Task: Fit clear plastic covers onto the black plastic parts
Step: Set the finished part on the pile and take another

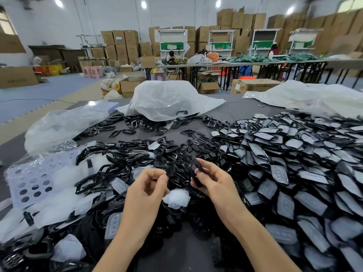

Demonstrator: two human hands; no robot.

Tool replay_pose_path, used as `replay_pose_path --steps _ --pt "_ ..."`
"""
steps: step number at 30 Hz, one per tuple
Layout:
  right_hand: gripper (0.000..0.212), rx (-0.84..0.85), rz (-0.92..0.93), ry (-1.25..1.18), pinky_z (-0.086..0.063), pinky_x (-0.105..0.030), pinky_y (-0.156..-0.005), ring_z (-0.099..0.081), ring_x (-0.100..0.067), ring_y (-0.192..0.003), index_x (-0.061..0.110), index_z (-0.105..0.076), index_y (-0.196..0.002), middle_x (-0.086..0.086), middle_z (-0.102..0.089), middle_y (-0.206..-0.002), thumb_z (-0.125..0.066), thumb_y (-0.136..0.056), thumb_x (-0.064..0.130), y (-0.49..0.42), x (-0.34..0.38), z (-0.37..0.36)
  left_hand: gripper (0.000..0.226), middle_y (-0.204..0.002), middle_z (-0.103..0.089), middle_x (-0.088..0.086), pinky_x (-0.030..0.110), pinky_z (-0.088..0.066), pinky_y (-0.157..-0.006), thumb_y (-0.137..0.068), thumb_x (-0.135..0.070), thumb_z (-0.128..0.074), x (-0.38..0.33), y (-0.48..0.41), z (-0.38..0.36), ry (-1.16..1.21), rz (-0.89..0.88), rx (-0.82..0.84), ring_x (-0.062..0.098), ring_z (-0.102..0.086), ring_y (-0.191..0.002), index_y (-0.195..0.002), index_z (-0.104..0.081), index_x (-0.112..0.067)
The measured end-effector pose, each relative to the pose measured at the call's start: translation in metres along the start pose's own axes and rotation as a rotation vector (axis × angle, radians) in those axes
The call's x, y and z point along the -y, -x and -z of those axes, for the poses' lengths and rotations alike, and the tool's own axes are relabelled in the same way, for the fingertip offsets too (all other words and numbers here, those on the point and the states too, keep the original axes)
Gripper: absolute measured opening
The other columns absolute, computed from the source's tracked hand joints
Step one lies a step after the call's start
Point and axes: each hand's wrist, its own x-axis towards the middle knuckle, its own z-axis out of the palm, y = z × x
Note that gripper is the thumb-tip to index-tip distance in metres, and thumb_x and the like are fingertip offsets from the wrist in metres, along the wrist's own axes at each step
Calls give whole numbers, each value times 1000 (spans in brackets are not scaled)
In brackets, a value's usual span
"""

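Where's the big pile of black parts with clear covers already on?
In the head view, the pile of covered black parts fills the right side of the table, beside the right hand.

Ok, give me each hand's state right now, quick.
Left hand: fingers curled, pinching a small black piece.
Right hand: gripping a black plastic part.

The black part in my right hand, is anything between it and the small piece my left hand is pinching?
Nothing visible does. The black part in the right hand and the small black piece pinched by the left hand face each other across an open gap, above the pile of loose parts.
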Motion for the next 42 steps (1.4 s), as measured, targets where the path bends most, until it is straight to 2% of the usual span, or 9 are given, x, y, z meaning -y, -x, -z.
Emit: replay_pose_path --steps 3,5,7,12,19,28,33,38,42 --pt "35 41 -188 -412 -55 -23 -59 -61 -11 -61 11 -77 -99 -5 -69 -81 -48 -96 -8 -2 5 3 16 -74 -69 2 11 -47 -68 -94 -21 -64 -1 0 0 60 15 3 10 -65 -71 -89 -67 -36" --pt "22 127 -251 -561 -51 -21 -55 -56 -10 -60 4 -78 -102 -7 -65 -81 -59 -90 5 -2 7 6 15 -77 -68 0 13 -49 -70 -93 -18 -65 -1 0 0 100 17 6 11 -66 -73 -89 -67 -32" --pt "37 209 -253 -643 -51 -19 -59 -53 -9 -65 0 -71 -117 -6 -60 -84 -73 -83 14 -1 8 10 17 -79 -68 -1 14 -50 -70 -93 -15 -66 0 -1 -1 121 14 2 12 -66 -73 -90 -67 -32" --pt "45 220 -178 -490 -53 -16 -61 -55 -8 -61 1 -71 -118 -6 -60 -80 -76 -73 -1 -1 4 13 28 -76 -66 0 18 -51 -70 -95 -15 -63 0 0 -3 120 -2 24 11 -64 -73 -100 -65 -43" --pt "36 174 -145 -249 -49 -19 -49 -58 -9 -55 4 -76 -101 -12 -73 -84 -64 -85 35 3 3 -1 20 -71 -64 -6 10 -47 -69 -95 -18 -63 0 0 -2 100 -1 27 6 -63 -71 -105 -70 -34" --pt "11 -32 35 211 -54 -23 -54 -68 -15 -58 21 -68 -99 4 -71 -70 -73 -90 16 8 -3 1 19 -71 -67 -5 8 -45 -64 -94 -21 -64 -6 1 -1 154 30 59 3 -61 -69 -99 -75 -36" --pt "26 82 159 339 -55 -20 -68 -71 -7 -83 31 -73 -99 10 -75 -94 -54 -102 14 14 -2 -5 26 -97 -69 -6 17 -51 -75 -94 -15 -64 -6 3 -2 116 1 92 9 -64 -82 -96 -76 -38" --pt "32 93 186 313 -59 -29 -79 -70 -8 -95 34 -67 -110 9 -76 -102 -47 -104 10 18 -2 -10 21 -83 -73 -4 10 -47 -66 -93 -14 -66 -6 2 -2 120 17 109 6 -63 -72 -95 -76 -32" --pt "31 145 212 277 -58 -25 -77 -69 -10 -105 33 -66 -116 9 -75 -106 -46 -106 12 20 0 -11 26 -95 -74 -7 15 -51 -67 -93 -12 -66 -7 4 -4 94 1 164 12 -67 -77 -94 -75 -37"
